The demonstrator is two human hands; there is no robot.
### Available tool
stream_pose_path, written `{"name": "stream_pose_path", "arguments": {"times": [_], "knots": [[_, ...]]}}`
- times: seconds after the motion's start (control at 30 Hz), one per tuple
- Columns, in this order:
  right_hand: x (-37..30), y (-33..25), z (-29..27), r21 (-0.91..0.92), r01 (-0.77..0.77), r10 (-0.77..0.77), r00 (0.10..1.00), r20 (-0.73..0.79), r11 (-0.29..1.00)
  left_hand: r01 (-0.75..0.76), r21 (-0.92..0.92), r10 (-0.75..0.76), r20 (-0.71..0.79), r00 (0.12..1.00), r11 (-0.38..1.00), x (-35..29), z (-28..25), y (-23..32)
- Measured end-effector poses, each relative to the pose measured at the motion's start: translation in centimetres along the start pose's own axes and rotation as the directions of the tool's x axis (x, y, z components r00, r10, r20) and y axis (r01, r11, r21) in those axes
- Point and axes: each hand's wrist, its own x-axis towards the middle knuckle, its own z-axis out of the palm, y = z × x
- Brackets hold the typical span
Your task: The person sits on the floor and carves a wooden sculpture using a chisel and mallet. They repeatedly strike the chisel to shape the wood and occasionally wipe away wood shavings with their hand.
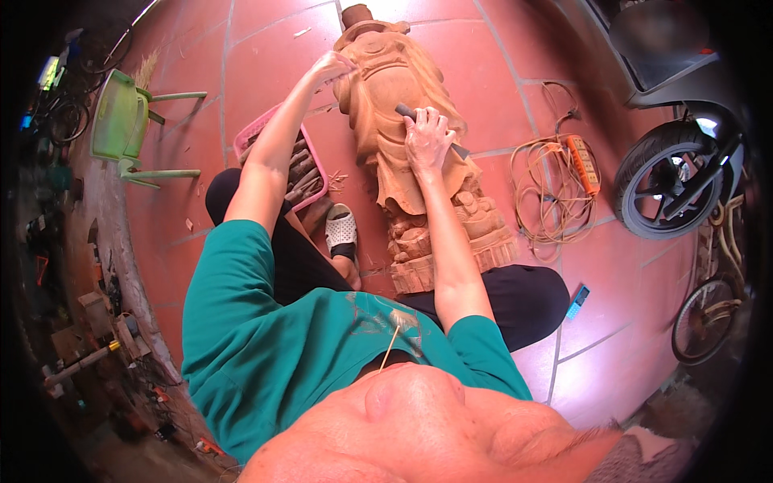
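Note:
A carved wooden statue [390, 84] of a robed figure lies lengthwise on the tiles before my crossed legs. Its layered, carved base [451, 241] is nearest me. My right hand [429, 143] is wrapped round a dark grey bar-shaped tool [407, 111] lying slantwise over the middle of the robe. One end of that tool sticks out at the upper left, the other at the lower right; its exact kind is unclear. My left hand [328, 69] reaches to the statue's upper left edge, fingers stretched against the wood, with nothing seen in them.
Beside my left forearm, a pink basket [325, 173] holds several long-handled tools. A green plastic chair [121, 121] stands far left. Right of the statue are an orange power strip [581, 165] with coiled cord [539, 197], a motorbike wheel [672, 179] and a blue phone [578, 301].

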Motion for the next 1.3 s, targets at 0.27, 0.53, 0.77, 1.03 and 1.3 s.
{"name": "stream_pose_path", "arguments": {"times": [0.27,0.53,0.77,1.03,1.3], "knots": [[-0.3,-0.7,0.0,0.025,0.013,-0.013,1.0,-0.005,1.0,-0.196,0.257,0.302,-0.487,0.82,0.946,2.2,1.9,-3.4],[-0.2,0.0,-0.4,0.009,-0.017,0.017,0.999,0.037,1.0,-0.064,0.565,0.281,-0.307,0.909,0.823,2.3,3.8,-0.9],[-0.1,0.8,0.1,0.016,-0.036,0.035,0.998,0.048,0.999,-0.076,0.091,0.064,0.129,0.99,0.993,1.8,0.3,0.8],[-0.5,0.6,0.1,0.017,-0.017,0.017,1.0,0.014,1.0,-0.053,0.446,0.249,-0.394,0.885,0.893,1.2,4.8,0.4],[-0.5,0.3,-0.1,-0.042,-0.011,0.012,1.0,0.021,0.999,-0.169,0.571,0.308,-0.156,0.939,0.804,-1.2,4.1,1.2]]}}
